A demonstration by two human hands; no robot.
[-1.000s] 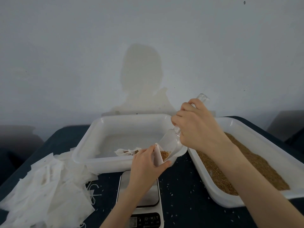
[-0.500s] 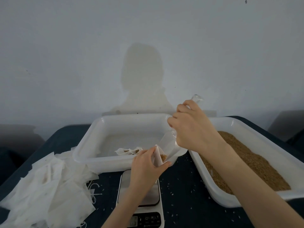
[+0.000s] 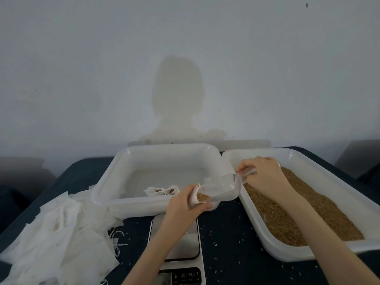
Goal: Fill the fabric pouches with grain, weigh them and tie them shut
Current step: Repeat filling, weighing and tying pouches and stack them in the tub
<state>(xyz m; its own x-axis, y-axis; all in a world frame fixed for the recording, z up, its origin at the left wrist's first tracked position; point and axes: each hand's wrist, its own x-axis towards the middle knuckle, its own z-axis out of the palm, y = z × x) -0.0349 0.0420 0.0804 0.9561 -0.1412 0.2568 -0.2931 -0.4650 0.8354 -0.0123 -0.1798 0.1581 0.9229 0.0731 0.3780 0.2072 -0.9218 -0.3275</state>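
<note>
now left hand (image 3: 186,204) cups pouch (image 3: 195,197); right hand (image 3: 265,177) holds scoop (image 3: 222,187).

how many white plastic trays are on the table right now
2. The left tray sits behind the scale, with a filled pouch inside. The right tray holds the grain. None seems hidden.

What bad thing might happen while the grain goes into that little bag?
1. Grain may spill: the left hand holds the small pouch open at the lip of the clear scoop, and loose grains already dot the dark table.
2. The pouch looks nearly full, with grain showing at its mouth, so tying it shut might get tricky.
3. The right hand holds the scoop only by its handle; a wobble could tip grain onto the scale below.
</note>
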